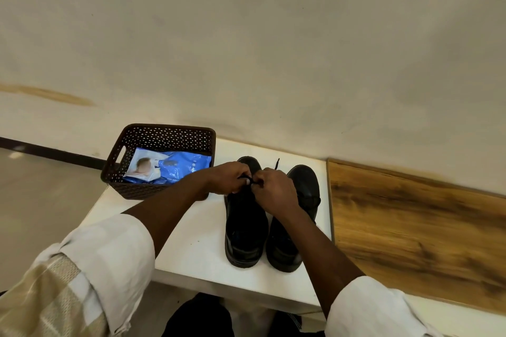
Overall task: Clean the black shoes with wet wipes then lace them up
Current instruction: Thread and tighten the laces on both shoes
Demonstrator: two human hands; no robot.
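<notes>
Two black shoes stand side by side on a white table (191,249), toes pointing away from me. Both my hands are over the left shoe (245,227), near its toe end. My left hand (228,176) and my right hand (275,189) each pinch a part of its black lace (250,180) between curled fingers, close together. One lace tip (277,163) sticks up behind my right hand. The right shoe (304,186) is partly hidden by my right wrist. A blue pack of wet wipes (175,165) lies in a basket.
The dark brown perforated basket (164,135) sits at the table's back left corner, partly over the edge. A wooden board (410,227) adjoins the table on the right. A pale wall rises right behind. My dark-clad knees (202,317) show below the table's front edge.
</notes>
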